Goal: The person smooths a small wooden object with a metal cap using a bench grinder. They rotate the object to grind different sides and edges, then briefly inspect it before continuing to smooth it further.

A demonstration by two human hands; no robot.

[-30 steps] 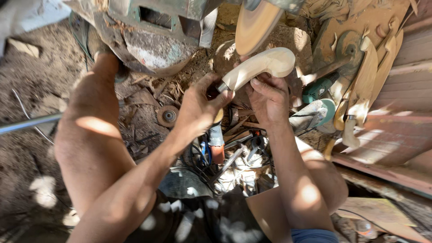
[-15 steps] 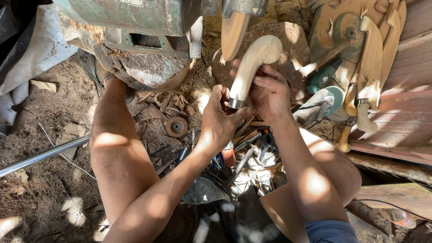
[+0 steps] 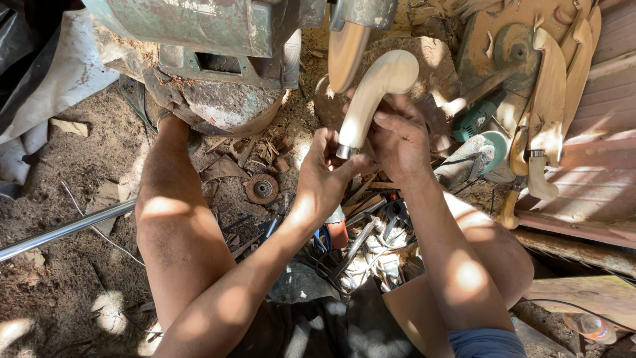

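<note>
Below the grinding disc (image 3: 346,50): wooden handle (image 3: 375,94), held upright.
We clamp both hands on it, left hand (image 3: 326,179) at its metal collar, right hand (image 3: 399,140) around its middle; tools (image 3: 361,235) lie near.

The top edge cuts off the green machine (image 3: 199,26) and the upper part of its sanding disc (image 3: 346,53). The right hand (image 3: 397,142) covers the near side of the wooden handle (image 3: 374,96). The tools (image 3: 361,242) heaped between the knees tangle together, too cluttered to sort.
</note>
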